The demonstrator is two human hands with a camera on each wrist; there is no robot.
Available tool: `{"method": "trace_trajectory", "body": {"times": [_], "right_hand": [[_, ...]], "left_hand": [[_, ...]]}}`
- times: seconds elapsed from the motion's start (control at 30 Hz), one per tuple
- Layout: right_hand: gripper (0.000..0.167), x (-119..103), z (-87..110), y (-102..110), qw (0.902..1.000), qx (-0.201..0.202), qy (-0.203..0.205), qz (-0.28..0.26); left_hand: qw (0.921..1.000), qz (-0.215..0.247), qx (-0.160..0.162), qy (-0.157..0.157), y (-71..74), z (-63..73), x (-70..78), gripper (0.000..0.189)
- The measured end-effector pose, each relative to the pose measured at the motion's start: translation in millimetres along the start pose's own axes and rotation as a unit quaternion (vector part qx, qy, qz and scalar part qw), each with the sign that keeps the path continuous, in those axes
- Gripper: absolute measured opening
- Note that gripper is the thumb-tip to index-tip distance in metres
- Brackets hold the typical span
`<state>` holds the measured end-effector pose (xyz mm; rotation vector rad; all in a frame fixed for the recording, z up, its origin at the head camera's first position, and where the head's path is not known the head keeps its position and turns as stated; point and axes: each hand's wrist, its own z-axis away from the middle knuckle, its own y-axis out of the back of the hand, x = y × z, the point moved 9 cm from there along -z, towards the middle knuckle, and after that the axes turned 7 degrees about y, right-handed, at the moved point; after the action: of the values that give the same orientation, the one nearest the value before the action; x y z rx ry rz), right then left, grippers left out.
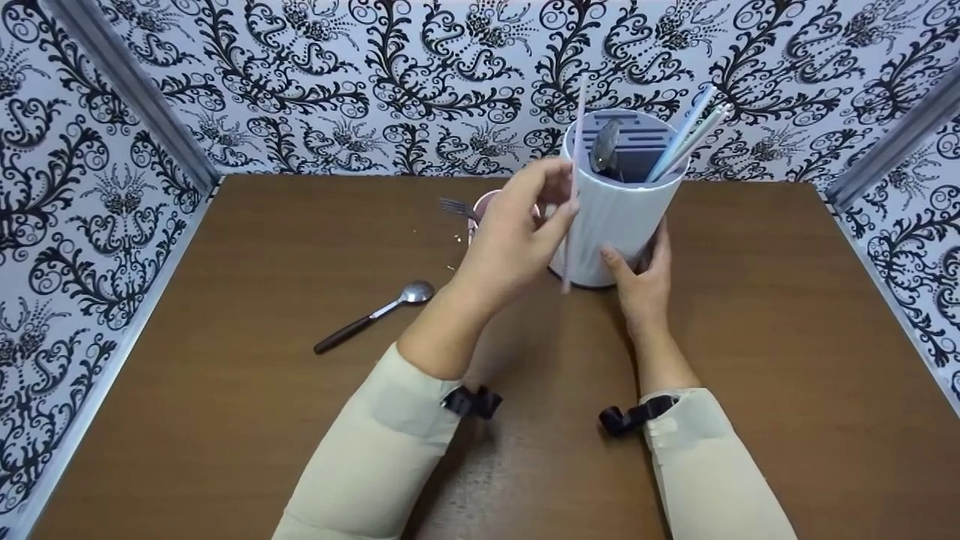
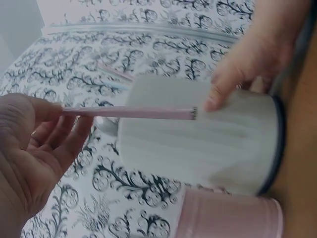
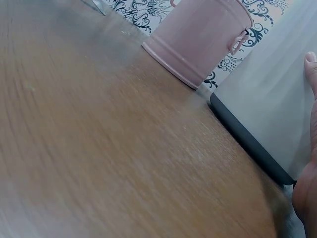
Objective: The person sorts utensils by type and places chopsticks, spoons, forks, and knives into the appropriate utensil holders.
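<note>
My left hand (image 1: pixel 517 229) pinches a slim pink chopstick (image 2: pixel 143 113) between thumb and fingers. It stands nearly upright in the head view, just in front of the left side of a white utensil holder (image 1: pixel 619 217). My right hand (image 1: pixel 646 281) grips the holder low on its right side, thumb in front and fingers wrapped behind. Inside the holder are a metal spoon (image 1: pixel 606 142) and several pale sticks (image 1: pixel 686 139) leaning right; its top has a grey slotted insert (image 1: pixel 641 135). A pink cup (image 3: pixel 198 39) is beside the holder, partly hidden behind my left hand in the head view.
A dark-handled spoon (image 1: pixel 375 316) lies on the brown table (image 1: pixel 225 420) to the left. A fork (image 1: pixel 457 208) sticks out of the pink cup. Small white crumbs (image 1: pixel 456 240) lie near the cup. Patterned walls (image 1: pixel 420 82) enclose the back and sides.
</note>
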<state>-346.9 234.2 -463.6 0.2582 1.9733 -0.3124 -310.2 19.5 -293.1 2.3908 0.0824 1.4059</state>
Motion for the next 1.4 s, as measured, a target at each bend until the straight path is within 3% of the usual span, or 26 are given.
{"method": "trace_trajectory", "body": {"times": [0.13, 0.37, 0.5, 0.7, 0.93, 1.1, 1.2, 1.4], "right_hand": [[0.102, 0.6, 0.0, 1.0, 0.9999, -0.002, 0.012, 0.0], [0.1, 2.3, 1.8, 2.3, 0.9993, -0.007, -0.002, 0.036], [0.1, 2.7, 2.7, 3.0, 0.9986, -0.01, -0.013, 0.051], [0.102, 2.0, 2.8, 2.8, 0.9982, -0.012, -0.013, 0.057], [0.118, 4.1, 0.8, 1.9, 0.9996, -0.02, -0.004, 0.018], [0.104, 4.3, -1.8, 1.4, 0.9998, -0.019, -0.004, 0.01], [0.1, 4.2, -2.2, 1.1, 0.9998, -0.02, -0.001, 0.008], [0.098, 5.8, -0.9, 3.7, 0.999, -0.019, -0.014, 0.038]], "left_hand": [[0.9971, 0.057, 0.045, -0.022, 2.1, -10.0, 15.8, 0.031], [0.9826, 0.139, 0.105, -0.065, 1.5, -21.0, 36.2, 0.026], [0.9757, 0.162, 0.121, -0.084, -2.4, -26.3, 45.7, 0.024], [0.97, 0.176, 0.144, -0.086, -14.3, -32.3, 48.0, 0.025], [0.9795, 0.125, 0.139, -0.074, -37.8, -44.9, 42.7, 0.021], [0.9888, 0.076, 0.113, -0.061, -58.0, -57.8, 33.7, 0.023], [0.9931, 0.024, 0.098, -0.059, -68.2, -65.4, 28.7, 0.023], [0.9957, -0.07, 0.061, 0.001, -83.2, -79.8, 16.0, 0.024]]}}
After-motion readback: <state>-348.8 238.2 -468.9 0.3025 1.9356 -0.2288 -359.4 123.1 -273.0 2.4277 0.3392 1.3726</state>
